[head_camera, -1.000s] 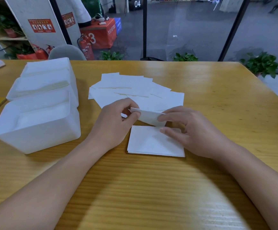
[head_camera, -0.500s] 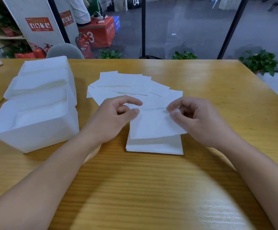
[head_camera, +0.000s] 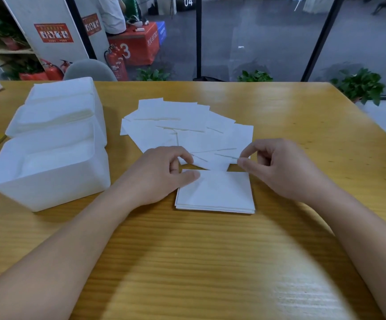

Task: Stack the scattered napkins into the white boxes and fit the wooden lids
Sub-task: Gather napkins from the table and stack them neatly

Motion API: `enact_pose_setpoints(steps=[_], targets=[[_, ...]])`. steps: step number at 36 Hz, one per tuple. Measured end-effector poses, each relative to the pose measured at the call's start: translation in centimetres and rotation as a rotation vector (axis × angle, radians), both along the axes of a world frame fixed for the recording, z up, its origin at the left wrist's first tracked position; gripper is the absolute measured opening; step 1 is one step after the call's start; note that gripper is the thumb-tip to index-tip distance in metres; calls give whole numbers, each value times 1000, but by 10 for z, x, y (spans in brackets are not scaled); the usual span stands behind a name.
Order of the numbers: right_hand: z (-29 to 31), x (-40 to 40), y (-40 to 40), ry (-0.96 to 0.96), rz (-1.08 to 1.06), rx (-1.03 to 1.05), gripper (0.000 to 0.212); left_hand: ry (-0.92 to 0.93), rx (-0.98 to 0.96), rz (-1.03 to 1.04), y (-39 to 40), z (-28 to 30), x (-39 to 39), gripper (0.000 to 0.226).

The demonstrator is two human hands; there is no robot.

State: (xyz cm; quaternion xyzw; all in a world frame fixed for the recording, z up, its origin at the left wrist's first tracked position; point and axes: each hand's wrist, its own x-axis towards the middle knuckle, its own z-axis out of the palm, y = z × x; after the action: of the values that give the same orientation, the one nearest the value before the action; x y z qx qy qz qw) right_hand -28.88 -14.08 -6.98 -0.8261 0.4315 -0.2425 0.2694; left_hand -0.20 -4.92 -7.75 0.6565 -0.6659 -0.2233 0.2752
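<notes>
While my left hand point(head_camera: 155, 175) thumb presses the napkin stack point(head_camera: 217, 195), now squared, my right hand point(head_camera: 279, 167) pinches a scattered napkin's point(head_camera: 224, 158) edge; bare desk point(head_camera: 210, 262) lies nearer.

"04" on pillar point(head_camera: 188, 1), "3" on red box point(head_camera: 132, 48)

A wooden table point(head_camera: 279, 116) filled the foreground. At eleven o'clock stood a red fire extinguisher point(head_camera: 116, 63) beside a grey chair back point(head_camera: 89, 70), with a red box point(head_camera: 136, 47) numbered 3 behind. Potted plants point(head_camera: 360, 85) sat out at two o'clock.
</notes>
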Motion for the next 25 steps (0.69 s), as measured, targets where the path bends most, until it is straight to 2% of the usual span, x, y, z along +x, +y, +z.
enact_pose_setpoints(steps=[4, 7, 10, 13, 18, 22, 25], targets=[[-13, 8, 1, -28, 9, -156, 9, 62, -62, 42, -3, 0, -2, 13], [-24, 16, -2, 94, 101, -216, 39, 30, -101, 64, -4, -3, -4, 12], [-28, 25, -6, 191, 160, -266, 46, 22, -100, 55, -4, -7, -5, 7], [-29, 31, -9, 238, 200, -253, 43, 12, -84, 49, -4, -12, -4, 6], [-32, 32, -12, 301, 216, -235, 57, -14, -72, 48, -4, -12, -5, 11], [-31, 34, -10, 321, 205, -222, 77, -21, -72, 55, -5, -11, -5, 10], [-29, 34, -8, 313, 207, -218, 81, -7, -82, 61, -5, -11, -6, 8]])
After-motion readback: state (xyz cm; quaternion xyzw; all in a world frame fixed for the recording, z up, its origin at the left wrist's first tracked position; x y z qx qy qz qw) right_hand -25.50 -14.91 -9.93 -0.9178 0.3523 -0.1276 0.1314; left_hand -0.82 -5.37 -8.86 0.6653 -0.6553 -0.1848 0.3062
